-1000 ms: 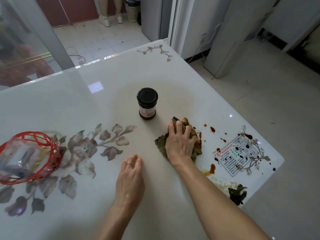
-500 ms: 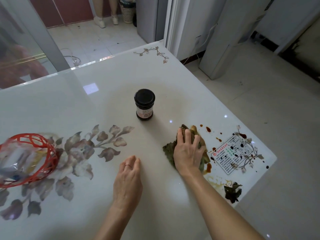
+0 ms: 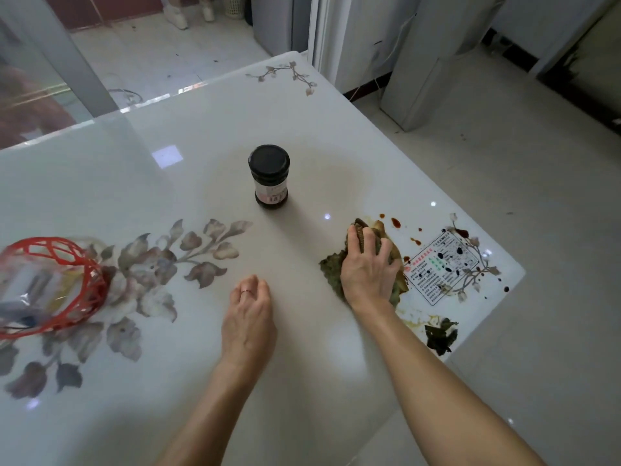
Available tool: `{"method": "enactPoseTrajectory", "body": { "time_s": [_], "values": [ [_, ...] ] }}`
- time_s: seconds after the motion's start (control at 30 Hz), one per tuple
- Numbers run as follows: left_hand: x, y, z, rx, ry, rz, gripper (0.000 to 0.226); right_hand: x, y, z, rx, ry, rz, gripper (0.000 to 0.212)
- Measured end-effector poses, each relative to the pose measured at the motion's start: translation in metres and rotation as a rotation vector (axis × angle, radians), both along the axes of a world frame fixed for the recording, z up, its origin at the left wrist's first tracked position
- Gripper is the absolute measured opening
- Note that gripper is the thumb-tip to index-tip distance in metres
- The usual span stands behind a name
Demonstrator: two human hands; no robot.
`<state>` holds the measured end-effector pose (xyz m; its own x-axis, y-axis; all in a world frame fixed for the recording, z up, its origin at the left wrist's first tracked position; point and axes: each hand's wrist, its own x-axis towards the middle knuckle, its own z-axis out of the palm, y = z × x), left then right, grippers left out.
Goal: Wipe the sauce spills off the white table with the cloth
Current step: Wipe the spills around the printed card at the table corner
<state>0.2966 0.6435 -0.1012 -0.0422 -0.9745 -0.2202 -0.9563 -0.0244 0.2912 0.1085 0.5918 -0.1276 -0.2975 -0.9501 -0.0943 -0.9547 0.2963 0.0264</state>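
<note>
Wiping, spills mostly still there

Your right hand [image 3: 368, 270] is pressed flat, fingers spread, on the cloth [image 3: 331, 270], right of the jar [image 3: 268, 176]. Left hand [image 3: 248, 317] rests loosely curled, holding nothing. Push toward the sauce spills [image 3: 396, 222] beyond the cloth; keep pressure even on the tabletop [image 3: 201, 136].

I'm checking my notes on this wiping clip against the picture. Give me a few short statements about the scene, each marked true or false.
1. The right hand presses on the cloth. True.
2. The jar has its lid off. False: its black lid is on.
3. Sauce spots remain on the table beyond the cloth. True.
4. The left hand holds the red basket. False: it rests on the bare table, apart from the basket.
</note>
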Motion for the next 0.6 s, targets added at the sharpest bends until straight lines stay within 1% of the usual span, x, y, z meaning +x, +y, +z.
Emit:
{"method": "enactPoseTrajectory", "body": {
  "time_s": [0.07, 0.2, 0.3, 0.4, 0.47, 0.53, 0.6],
  "values": [
    [0.001, 0.002, -0.001, 0.0, -0.01, -0.006, 0.059, 0.006, 0.011, 0.001, -0.002, -0.017, -0.012, 0.065],
    [-0.002, 0.003, -0.004, 0.011, -0.019, -0.011, 0.06, -0.005, 0.04, -0.004, -0.02, 0.023, 0.096, 0.069],
    [-0.001, 0.003, -0.003, 0.011, -0.015, -0.019, 0.06, -0.021, 0.021, -0.002, -0.023, 0.012, 0.034, 0.062],
    [-0.002, 0.004, -0.003, 0.012, -0.024, -0.02, 0.061, -0.012, 0.03, 0.002, -0.012, -0.009, -0.012, 0.065],
    [-0.003, 0.005, -0.004, 0.002, -0.039, -0.018, 0.061, -0.009, 0.051, -0.001, -0.049, 0.008, 0.055, 0.07],
    [-0.005, 0.004, -0.004, -0.005, -0.045, -0.035, 0.061, -0.018, 0.062, -0.007, -0.103, 0.033, 0.129, 0.07],
    [-0.005, 0.004, -0.003, -0.002, -0.028, -0.032, 0.062, -0.029, 0.053, -0.007, -0.131, 0.025, 0.12, 0.068]
  ]
}}
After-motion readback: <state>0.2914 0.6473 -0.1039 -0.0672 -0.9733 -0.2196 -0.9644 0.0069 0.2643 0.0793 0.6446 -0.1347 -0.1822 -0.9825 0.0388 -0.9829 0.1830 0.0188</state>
